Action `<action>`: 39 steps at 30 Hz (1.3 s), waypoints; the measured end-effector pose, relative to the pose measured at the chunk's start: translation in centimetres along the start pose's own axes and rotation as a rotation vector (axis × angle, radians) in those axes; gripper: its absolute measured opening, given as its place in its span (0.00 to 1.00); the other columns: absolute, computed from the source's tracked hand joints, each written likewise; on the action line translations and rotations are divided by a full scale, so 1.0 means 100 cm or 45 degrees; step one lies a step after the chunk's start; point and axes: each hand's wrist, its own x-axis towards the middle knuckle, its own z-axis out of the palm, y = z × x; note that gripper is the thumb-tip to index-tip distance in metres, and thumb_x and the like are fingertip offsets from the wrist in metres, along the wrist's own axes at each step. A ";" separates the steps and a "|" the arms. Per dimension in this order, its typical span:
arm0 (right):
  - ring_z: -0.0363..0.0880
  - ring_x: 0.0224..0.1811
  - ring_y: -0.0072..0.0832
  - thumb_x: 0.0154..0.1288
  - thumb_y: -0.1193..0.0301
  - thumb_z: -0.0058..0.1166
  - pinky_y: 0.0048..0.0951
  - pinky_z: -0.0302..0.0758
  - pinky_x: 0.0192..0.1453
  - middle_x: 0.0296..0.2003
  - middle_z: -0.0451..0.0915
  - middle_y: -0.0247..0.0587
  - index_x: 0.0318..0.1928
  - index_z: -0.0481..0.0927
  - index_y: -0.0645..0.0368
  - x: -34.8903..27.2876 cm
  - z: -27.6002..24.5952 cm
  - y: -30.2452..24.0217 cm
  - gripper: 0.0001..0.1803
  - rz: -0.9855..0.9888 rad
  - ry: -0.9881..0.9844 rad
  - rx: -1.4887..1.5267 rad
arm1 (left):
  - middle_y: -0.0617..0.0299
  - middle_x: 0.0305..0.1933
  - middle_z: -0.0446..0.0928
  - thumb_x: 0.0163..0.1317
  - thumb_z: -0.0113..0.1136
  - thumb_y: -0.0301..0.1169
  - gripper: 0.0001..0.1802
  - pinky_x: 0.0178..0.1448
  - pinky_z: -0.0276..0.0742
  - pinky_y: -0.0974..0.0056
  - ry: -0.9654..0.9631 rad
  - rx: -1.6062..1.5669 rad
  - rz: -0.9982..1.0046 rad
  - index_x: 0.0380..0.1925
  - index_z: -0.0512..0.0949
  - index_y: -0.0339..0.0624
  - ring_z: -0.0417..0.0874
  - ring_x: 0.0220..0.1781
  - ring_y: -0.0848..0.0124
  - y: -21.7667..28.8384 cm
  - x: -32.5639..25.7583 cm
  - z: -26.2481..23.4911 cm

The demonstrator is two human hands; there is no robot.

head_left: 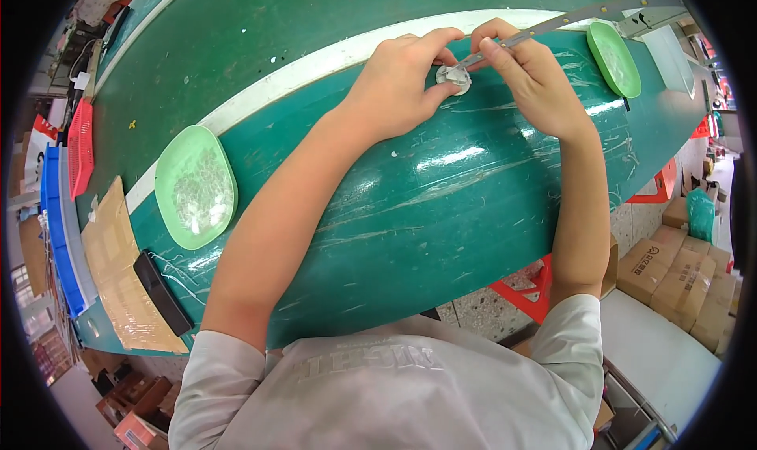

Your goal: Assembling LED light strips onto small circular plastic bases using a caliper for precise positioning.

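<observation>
My left hand (400, 81) is closed, its thumb and fingers pinching the edge of a small round whitish piece (455, 77) just above the table mat. Between the thumb and fingers of my right hand (527, 73) is a long thin LED strip (579, 14), pale grey with yellow spots. The strip's near end meets the round piece between my hands; how the two join is too small to tell. From there the strip runs up to the far right. My fingertips partly cover the round piece.
A green dish (229, 184) of small clear pieces sits left of my arms; another green dish (614, 59) lies at the far right. On the left are a black phone-like object (163, 292), cardboard (130, 269), a blue bin (59, 229) and a red basket (80, 146). Cartons (670, 273) stack at lower right.
</observation>
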 end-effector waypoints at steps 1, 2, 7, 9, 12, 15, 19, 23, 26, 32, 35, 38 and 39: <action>0.76 0.35 0.27 0.84 0.61 0.47 0.29 0.72 0.43 0.34 0.82 0.40 0.48 0.78 0.62 0.000 0.000 0.000 0.16 -0.005 0.018 0.029 | 0.55 0.45 0.89 0.59 0.75 0.29 0.31 0.51 0.83 0.59 -0.003 0.003 0.000 0.63 0.77 0.43 0.89 0.47 0.58 0.000 0.000 0.000; 0.77 0.36 0.26 0.84 0.61 0.47 0.29 0.72 0.43 0.35 0.82 0.40 0.48 0.78 0.63 0.001 -0.001 0.000 0.16 -0.011 0.035 0.059 | 0.56 0.45 0.89 0.58 0.75 0.29 0.30 0.51 0.83 0.59 -0.004 0.007 -0.002 0.62 0.77 0.43 0.89 0.47 0.58 0.000 0.000 0.000; 0.82 0.40 0.26 0.84 0.64 0.47 0.28 0.74 0.46 0.35 0.82 0.39 0.47 0.78 0.64 0.000 -0.011 -0.009 0.15 0.113 -0.051 -0.043 | 0.58 0.44 0.89 0.57 0.75 0.29 0.25 0.52 0.82 0.57 0.014 0.063 0.015 0.55 0.81 0.41 0.86 0.48 0.58 -0.001 -0.001 -0.001; 0.81 0.39 0.26 0.84 0.64 0.47 0.28 0.74 0.45 0.35 0.81 0.39 0.47 0.78 0.64 -0.002 -0.010 -0.012 0.15 0.092 -0.038 -0.042 | 0.58 0.43 0.89 0.56 0.75 0.29 0.23 0.53 0.81 0.57 0.032 0.062 0.007 0.53 0.82 0.41 0.85 0.48 0.57 -0.001 -0.003 0.000; 0.77 0.36 0.24 0.84 0.64 0.46 0.27 0.72 0.42 0.34 0.80 0.38 0.46 0.78 0.64 -0.003 -0.005 -0.012 0.15 -0.003 0.028 -0.005 | 0.58 0.43 0.89 0.55 0.75 0.28 0.21 0.54 0.81 0.57 0.048 0.058 0.038 0.50 0.82 0.39 0.85 0.48 0.57 -0.002 -0.003 0.001; 0.75 0.36 0.24 0.85 0.64 0.44 0.28 0.72 0.42 0.35 0.79 0.37 0.46 0.78 0.64 -0.001 -0.003 -0.012 0.15 0.031 0.008 -0.058 | 0.57 0.43 0.89 0.55 0.75 0.28 0.21 0.55 0.81 0.56 0.021 0.038 0.025 0.49 0.82 0.39 0.85 0.48 0.56 -0.003 -0.001 0.000; 0.77 0.37 0.25 0.85 0.64 0.43 0.28 0.72 0.43 0.35 0.79 0.36 0.45 0.78 0.64 0.001 -0.004 -0.013 0.16 0.117 -0.042 -0.064 | 0.56 0.43 0.89 0.55 0.75 0.28 0.20 0.55 0.80 0.55 0.023 0.037 0.022 0.48 0.83 0.39 0.85 0.48 0.56 -0.003 -0.001 0.001; 0.79 0.39 0.24 0.85 0.63 0.42 0.27 0.72 0.44 0.34 0.80 0.36 0.45 0.78 0.64 0.000 -0.006 -0.016 0.17 0.073 -0.001 -0.033 | 0.56 0.43 0.89 0.55 0.74 0.28 0.19 0.55 0.80 0.55 0.031 0.045 0.014 0.47 0.83 0.39 0.85 0.48 0.55 -0.003 -0.002 0.002; 0.81 0.40 0.24 0.85 0.64 0.42 0.27 0.73 0.46 0.34 0.80 0.37 0.44 0.78 0.65 -0.003 -0.009 -0.018 0.18 0.139 -0.035 -0.017 | 0.56 0.43 0.89 0.56 0.74 0.29 0.18 0.55 0.80 0.54 0.024 0.068 0.013 0.47 0.83 0.39 0.84 0.48 0.55 -0.003 -0.003 0.002; 0.83 0.41 0.25 0.85 0.64 0.42 0.28 0.75 0.47 0.36 0.83 0.38 0.44 0.80 0.64 0.000 -0.013 -0.013 0.18 0.136 -0.121 0.027 | 0.56 0.43 0.88 0.57 0.74 0.30 0.17 0.54 0.80 0.55 0.027 0.093 0.003 0.46 0.83 0.39 0.84 0.48 0.54 0.000 -0.004 0.002; 0.83 0.41 0.23 0.84 0.64 0.45 0.26 0.77 0.42 0.38 0.85 0.38 0.45 0.81 0.65 0.002 -0.011 -0.010 0.17 0.206 -0.039 -0.031 | 0.56 0.43 0.88 0.57 0.74 0.30 0.17 0.54 0.80 0.55 0.039 0.105 0.023 0.46 0.84 0.39 0.84 0.47 0.54 0.000 -0.003 0.003; 0.84 0.39 0.21 0.81 0.66 0.51 0.22 0.77 0.36 0.37 0.86 0.38 0.46 0.82 0.66 0.001 -0.004 -0.010 0.14 0.173 0.085 0.136 | 0.55 0.43 0.88 0.57 0.74 0.29 0.16 0.53 0.80 0.55 0.049 0.095 0.014 0.45 0.84 0.39 0.84 0.47 0.55 -0.001 -0.004 0.003; 0.84 0.39 0.20 0.80 0.67 0.53 0.21 0.78 0.35 0.36 0.86 0.38 0.46 0.83 0.66 0.001 -0.002 -0.011 0.13 0.227 0.115 0.162 | 0.55 0.43 0.88 0.56 0.74 0.29 0.16 0.53 0.80 0.55 0.053 0.092 0.017 0.45 0.84 0.39 0.85 0.46 0.55 -0.002 -0.004 0.004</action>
